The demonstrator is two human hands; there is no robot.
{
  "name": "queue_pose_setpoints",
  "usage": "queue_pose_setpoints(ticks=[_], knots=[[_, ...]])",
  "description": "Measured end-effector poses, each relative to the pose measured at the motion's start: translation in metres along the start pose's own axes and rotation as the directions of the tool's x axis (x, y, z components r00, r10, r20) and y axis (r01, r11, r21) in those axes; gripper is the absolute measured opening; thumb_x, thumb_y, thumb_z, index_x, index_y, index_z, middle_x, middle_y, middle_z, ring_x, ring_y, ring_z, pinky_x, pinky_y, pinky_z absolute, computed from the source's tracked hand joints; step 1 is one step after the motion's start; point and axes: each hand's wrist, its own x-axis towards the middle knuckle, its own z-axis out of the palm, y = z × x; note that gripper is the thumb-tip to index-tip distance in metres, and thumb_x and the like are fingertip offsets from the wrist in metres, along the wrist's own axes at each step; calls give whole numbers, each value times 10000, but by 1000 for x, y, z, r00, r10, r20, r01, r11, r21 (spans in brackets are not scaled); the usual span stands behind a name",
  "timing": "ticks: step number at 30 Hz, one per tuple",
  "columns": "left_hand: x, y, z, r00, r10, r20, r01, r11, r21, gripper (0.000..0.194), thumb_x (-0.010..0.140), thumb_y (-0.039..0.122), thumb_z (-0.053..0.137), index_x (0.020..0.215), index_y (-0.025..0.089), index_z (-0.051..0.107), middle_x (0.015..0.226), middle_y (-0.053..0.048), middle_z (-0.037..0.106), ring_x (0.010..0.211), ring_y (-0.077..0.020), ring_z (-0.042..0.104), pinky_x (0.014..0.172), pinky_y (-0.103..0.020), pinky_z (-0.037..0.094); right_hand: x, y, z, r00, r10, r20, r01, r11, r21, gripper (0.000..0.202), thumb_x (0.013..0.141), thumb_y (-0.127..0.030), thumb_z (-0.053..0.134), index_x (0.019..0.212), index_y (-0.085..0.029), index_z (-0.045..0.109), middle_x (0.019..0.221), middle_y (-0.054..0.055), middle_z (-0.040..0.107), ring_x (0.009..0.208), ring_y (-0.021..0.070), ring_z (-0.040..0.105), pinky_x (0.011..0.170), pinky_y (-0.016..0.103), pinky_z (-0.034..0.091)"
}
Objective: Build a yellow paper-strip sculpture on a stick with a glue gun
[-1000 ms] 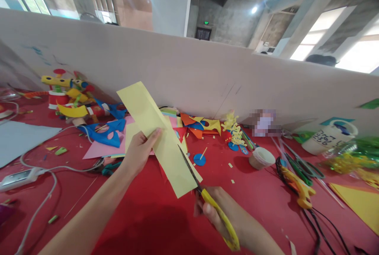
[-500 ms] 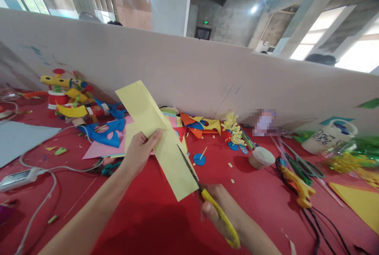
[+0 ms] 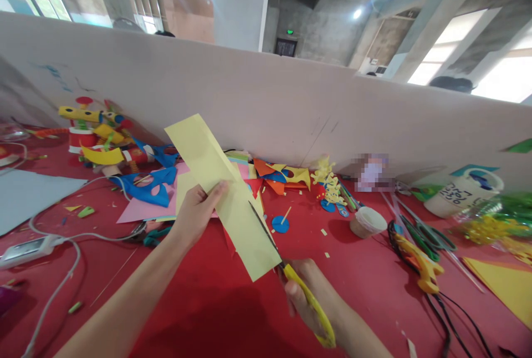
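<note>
A long strip of pale yellow paper (image 3: 233,208) is pinched near its middle by my left hand (image 3: 199,208), thumb on top. It slants from upper left to lower right, held above the table, with a fold line along its upper part. My right hand (image 3: 310,291) grips scissors with yellow handles (image 3: 311,305). One dark blade lies over the paper along its right edge; the other blade is mostly hidden beneath. The lower corner of the strip sits close to the scissors' pivot. My right fingers are partly hidden behind the handle.
Coloured paper and a blue mask (image 3: 152,186) lie behind my left hand. Farther left stand paper-cup toys (image 3: 83,136). A small tub (image 3: 368,222), a yellow glue gun (image 3: 424,264) and a white bucket (image 3: 457,197) are on the right. A white partition (image 3: 249,92) borders the red table (image 3: 199,313).
The paper strip has shifted very slightly to the right, its lower corner moving most. Both hands keep their grip, and the scissors stay at the strip's right edge.
</note>
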Motion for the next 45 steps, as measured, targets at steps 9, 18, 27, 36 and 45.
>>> queue_pose_setpoints(ticks=[9, 18, 27, 36, 45], knots=[[-2, 4, 0, 999, 6, 34, -9, 997, 76, 404, 730, 420, 630, 1000, 121, 666, 887, -82, 714, 764, -228, 661, 643, -282, 535, -1, -8, -6, 998, -63, 24, 64, 997, -51, 752, 714, -801, 52, 607, -172, 450, 536, 17, 484, 472, 98, 422, 465, 222, 323], [-5, 5, 1, 991, -27, 131, 1, 980, 199, 358, 723, 447, 623, 872, 132, 705, 720, -62, 722, 732, -247, 669, 592, -273, 531, 0, -12, -10, 996, -69, 50, 71, 996, -53, 786, 697, -810, 28, 656, -164, 474, 555, 17, 485, 485, 99, 401, 471, 226, 312], [-11, 9, 3, 989, -5, 147, -34, 965, 259, 324, 747, 416, 605, 862, 127, 696, 766, -59, 722, 757, -246, 662, 609, -279, 531, -1, -12, -11, 994, -105, 20, 104, 994, 33, 735, 722, -799, 100, 639, -164, 461, 538, -2, 457, 469, 88, 374, 468, 229, 306], [-11, 8, 3, 994, -2, 111, -22, 975, 221, 266, 736, 384, 623, 827, 148, 705, 758, -50, 724, 726, -240, 670, 602, -282, 538, -2, -4, -8, 999, -37, -30, 38, 999, 24, 721, 695, -822, 126, 560, -177, 420, 451, -25, 382, 413, 79, 367, 423, 222, 263], [-10, 7, 2, 993, 11, 119, -40, 970, 240, 290, 753, 395, 612, 875, 148, 704, 779, -51, 724, 738, -237, 669, 620, -280, 535, -1, -4, -9, 999, -5, -48, 4, 1000, -19, 736, 677, -837, 114, 549, -173, 405, 434, -27, 369, 400, 71, 351, 405, 216, 224]])
